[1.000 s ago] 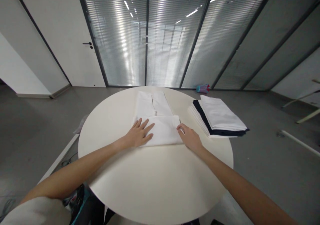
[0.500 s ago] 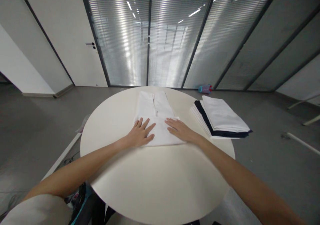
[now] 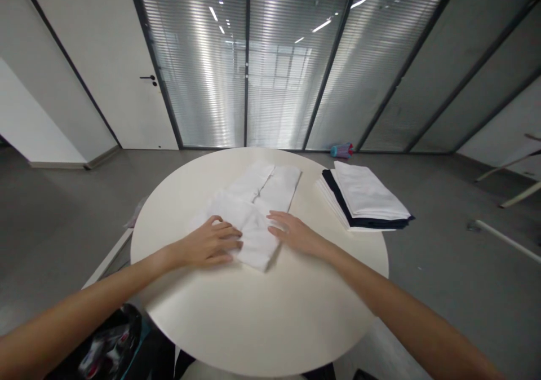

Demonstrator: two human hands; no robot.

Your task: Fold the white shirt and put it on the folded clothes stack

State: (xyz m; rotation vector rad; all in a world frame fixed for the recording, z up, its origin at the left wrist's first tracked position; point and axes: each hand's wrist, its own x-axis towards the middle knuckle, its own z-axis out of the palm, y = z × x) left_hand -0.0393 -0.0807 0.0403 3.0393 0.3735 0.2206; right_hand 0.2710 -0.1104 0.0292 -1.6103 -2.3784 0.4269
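The white cloth (image 3: 250, 222) lies folded just above the middle of the frame, flat on my round table (image 3: 262, 323) and askew. Its slit (image 3: 264, 186) slants from upper right down to lower left, and the cloth's long axis seems to follow that line: the split end points to the upper right, while one corner of the folded end juts toward the bottom of the frame. My left hand (image 3: 211, 242) rests on the left part, half open, fingers loosely bent and apart, gripping nothing that I can see. My right hand (image 3: 296, 233) is open at the right edge, fingers stretched to the left over the fabric, nothing clasped. Right of centre, the stack (image 3: 372, 194) slants toward the lower right.
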